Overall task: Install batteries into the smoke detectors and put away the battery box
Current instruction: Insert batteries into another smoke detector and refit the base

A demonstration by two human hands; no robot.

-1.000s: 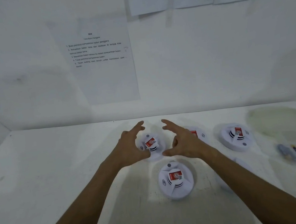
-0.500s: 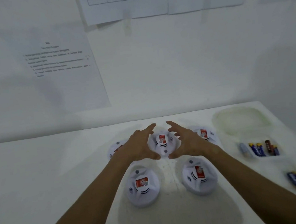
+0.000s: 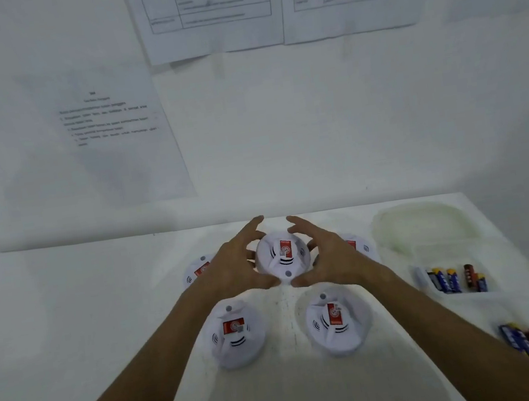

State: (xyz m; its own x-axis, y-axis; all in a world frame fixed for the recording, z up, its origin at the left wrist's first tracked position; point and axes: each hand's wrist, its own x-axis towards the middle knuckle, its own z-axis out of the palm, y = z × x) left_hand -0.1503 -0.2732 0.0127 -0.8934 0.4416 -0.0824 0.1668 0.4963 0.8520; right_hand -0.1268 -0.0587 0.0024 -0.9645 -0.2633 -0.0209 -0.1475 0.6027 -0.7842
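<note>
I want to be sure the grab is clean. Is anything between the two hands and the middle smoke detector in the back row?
Nothing visible. The left hand and right hand flank the middle detector with spread fingers, with only bare table around it. Contact cannot be told.

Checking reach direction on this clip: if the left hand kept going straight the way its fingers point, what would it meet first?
The left hand points forward and slightly right, so its fingers would likely meet the far side of the middle smoke detector first, or the right hand; depth is unclear.
</note>
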